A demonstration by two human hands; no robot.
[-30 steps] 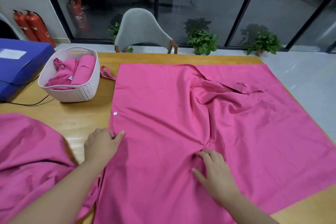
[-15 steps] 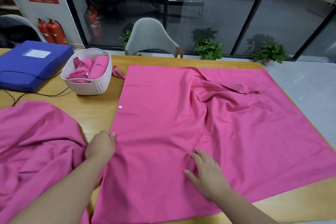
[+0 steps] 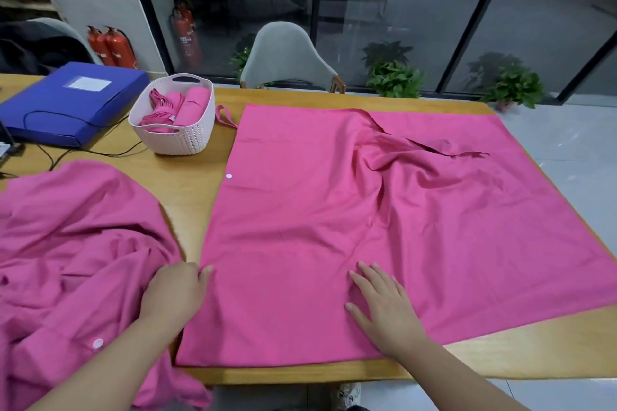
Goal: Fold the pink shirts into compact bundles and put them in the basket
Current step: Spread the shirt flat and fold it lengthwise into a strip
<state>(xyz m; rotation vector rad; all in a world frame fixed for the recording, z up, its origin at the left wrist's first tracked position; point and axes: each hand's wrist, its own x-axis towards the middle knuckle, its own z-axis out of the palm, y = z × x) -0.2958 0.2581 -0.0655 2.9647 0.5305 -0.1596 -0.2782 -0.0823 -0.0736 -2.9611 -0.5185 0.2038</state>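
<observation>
Wooden table (image 3: 187, 190): spread pink shirt (image 3: 334, 227) near its front edge, right hand (image 3: 384, 307) pressing flat, fingers straight; left hand (image 3: 175, 294) curled, gripping the shirt's left edge.

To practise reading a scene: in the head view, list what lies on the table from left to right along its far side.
Blue file box → white basket holding pink bundles → spread pink shirt.
</observation>
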